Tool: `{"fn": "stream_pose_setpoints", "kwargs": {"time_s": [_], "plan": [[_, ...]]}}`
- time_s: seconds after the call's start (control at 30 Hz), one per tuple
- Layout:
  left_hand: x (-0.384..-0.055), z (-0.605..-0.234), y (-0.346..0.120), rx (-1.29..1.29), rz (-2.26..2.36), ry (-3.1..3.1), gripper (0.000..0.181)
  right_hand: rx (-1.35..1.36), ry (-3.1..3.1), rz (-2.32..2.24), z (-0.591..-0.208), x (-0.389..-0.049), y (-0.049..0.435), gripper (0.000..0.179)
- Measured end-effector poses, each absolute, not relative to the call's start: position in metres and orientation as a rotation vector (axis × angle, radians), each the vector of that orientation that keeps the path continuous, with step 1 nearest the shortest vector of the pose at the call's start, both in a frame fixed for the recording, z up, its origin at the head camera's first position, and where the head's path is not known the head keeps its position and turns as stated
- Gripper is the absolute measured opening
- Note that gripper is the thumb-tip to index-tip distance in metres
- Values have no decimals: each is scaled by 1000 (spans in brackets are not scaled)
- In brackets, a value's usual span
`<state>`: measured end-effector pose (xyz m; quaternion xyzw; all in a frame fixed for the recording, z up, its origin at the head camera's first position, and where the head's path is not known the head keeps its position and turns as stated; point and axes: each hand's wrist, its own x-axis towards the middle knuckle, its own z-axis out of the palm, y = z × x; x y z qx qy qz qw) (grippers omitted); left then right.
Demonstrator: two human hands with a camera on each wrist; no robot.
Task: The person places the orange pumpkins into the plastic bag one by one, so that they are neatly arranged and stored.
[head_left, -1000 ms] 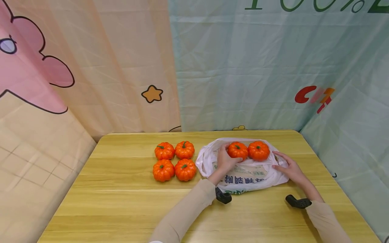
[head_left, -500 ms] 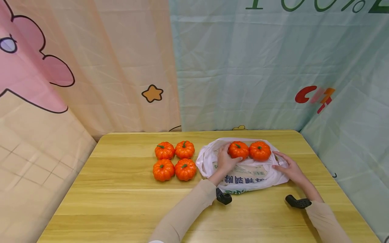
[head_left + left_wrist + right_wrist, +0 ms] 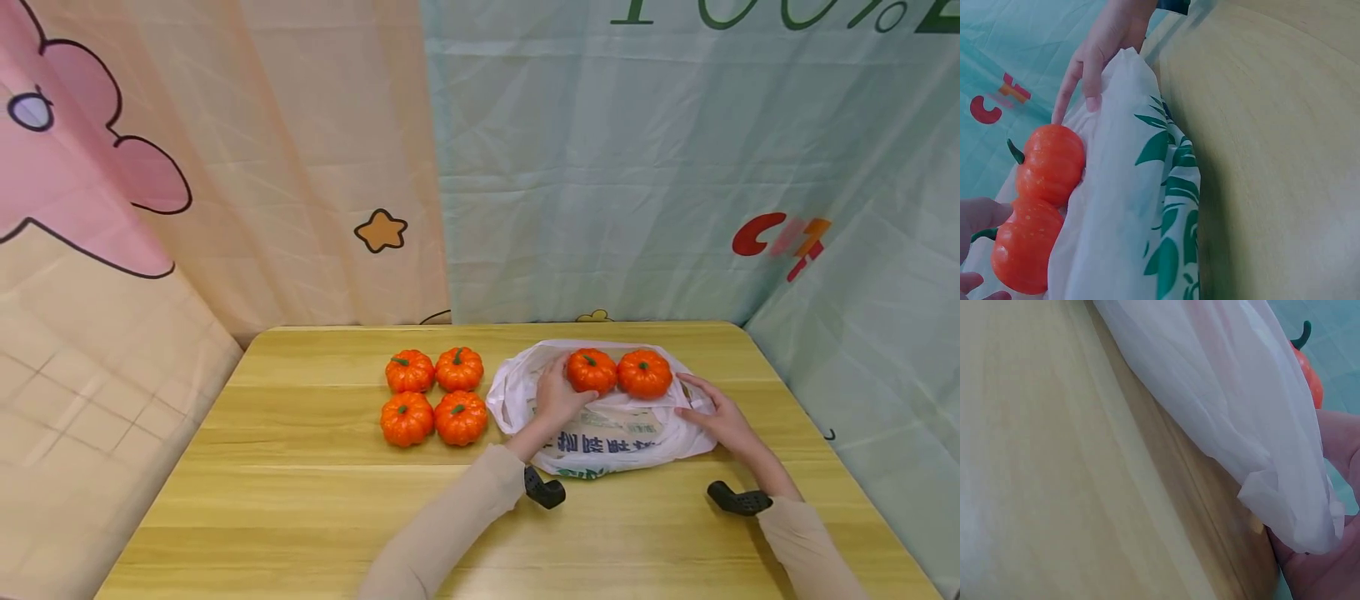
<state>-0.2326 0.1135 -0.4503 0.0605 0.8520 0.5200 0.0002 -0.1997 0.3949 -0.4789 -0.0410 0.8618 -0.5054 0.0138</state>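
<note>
1. Left hand (image 3: 558,396): thumb and fingers curved round a small glossy orange ribbed pumpkin with a green stem (image 3: 592,371), thumb on the near side, fingers on the left; partly closed to the fruit's width. The pumpkin sits at the mouth of a white plastic bag (image 3: 633,458).
2. Right hand (image 3: 726,417): thumb and fingers apart, with the right edge of the bag's mouth held between them.
3. Second orange pumpkin, upright stem (image 3: 644,373): between the two hands, touching the first, also in the bag's mouth, just left of the right hand's fingers.
4. Bag lies on its side below and between the hands, crumpled; dark blue characters across its near face, green leaf print along its near edge.
5. Group of four matching orange pumpkins (image 3: 461,417): left of the left hand, out of the bag, two rows of two, set close together.
6. Under everything, a pale yellow wood-grain surface (image 3: 300,500).
7. Beige sleeves (image 3: 450,529) behind both hands; a black wrist device (image 3: 545,490) below each.
8. Beyond the hands, a printed cloth backdrop (image 3: 585,167), peach to pale green, orange star on it.
</note>
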Motion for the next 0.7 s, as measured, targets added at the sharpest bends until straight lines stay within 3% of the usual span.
{"fn": "stream_pose_setpoints", "kwargs": {"time_s": [0.7], "plan": [[-208, -404, 54, 462, 1796, 2564, 69, -115, 2729, -1513, -474, -198, 393, 67]]}}
